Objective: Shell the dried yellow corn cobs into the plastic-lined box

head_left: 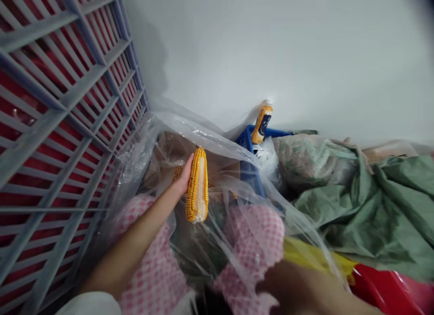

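Observation:
An ear of yellow corn (195,188), stripped of kernels along one strip so the pale cob shows, stands nearly upright in the middle of the head view. My left hand (185,177) is closed around its far side. Below it opens a large clear plastic bag (193,131), spread between my knees in pink checked cloth (256,233). Another piece of corn (176,172) shows partly behind my left hand. My right hand (285,283) is low at the right, over the bag's near edge, dark and blurred; its fingers cannot be made out.
A tall slatted plastic crate (64,107) with red behind its bars fills the left side. By the white wall (271,43) stands a blue basket (246,138) with an orange bottle (261,122). Stuffed sacks (315,159), green cloth (383,206) and red plastic (383,285) lie right.

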`<state>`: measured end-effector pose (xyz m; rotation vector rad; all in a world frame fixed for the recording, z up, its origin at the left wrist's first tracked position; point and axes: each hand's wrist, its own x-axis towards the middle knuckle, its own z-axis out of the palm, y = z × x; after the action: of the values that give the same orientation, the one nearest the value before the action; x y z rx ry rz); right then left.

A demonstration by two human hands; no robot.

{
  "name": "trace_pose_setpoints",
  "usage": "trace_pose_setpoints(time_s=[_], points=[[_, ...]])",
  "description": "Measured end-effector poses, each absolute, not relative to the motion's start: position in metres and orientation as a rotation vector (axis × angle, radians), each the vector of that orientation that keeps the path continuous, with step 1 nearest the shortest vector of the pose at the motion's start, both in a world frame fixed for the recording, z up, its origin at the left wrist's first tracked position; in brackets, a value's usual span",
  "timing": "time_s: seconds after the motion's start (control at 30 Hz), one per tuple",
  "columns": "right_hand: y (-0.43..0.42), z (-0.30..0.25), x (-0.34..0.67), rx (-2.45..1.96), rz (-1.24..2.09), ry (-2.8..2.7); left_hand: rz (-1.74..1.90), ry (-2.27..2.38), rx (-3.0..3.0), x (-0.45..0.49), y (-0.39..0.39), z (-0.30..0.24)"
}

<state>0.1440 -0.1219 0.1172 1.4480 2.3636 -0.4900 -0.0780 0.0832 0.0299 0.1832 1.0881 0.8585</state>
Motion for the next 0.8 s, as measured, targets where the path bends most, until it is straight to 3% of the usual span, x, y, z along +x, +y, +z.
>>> trace_pose_setpoints(time_s=[0.1, 0.2, 0.3, 0.4, 0.63, 0.7, 0.8], points=[[-0.043, 0.135, 0.121, 1.278, -0.75, 2.308, 0.882, 1.063, 0.191, -0.073, 0.083, 0.027], [0.047, 0.138, 0.099, 1.696, -1.112, 2.29, 0.894, 1.032, 0.22, -0.067, 0.083, 0.024], [0.101, 0.105, 0.082, 2.166, -1.643, 1.925, 0.927, 1.075, 0.222, -0.062, 0.087, 0.021], [0.113, 0.06, 0.072, 2.249, -2.029, 1.56, 1.006, 1.155, 0.2, -0.061, 0.094, 0.016], [0.067, 0.022, 0.061, 1.948, -2.205, 1.598, 1.16, 1.282, 0.166, -0.072, 0.11, -0.001], [0.058, 0.02, 0.056, 2.022, -2.01, 1.804, 1.196, 1.313, 0.158, -0.075, 0.112, -0.004], [0.059, 0.015, 0.05, 2.282, -1.415, 2.08, 1.224, 1.311, 0.107, -0.073, 0.115, -0.006]])
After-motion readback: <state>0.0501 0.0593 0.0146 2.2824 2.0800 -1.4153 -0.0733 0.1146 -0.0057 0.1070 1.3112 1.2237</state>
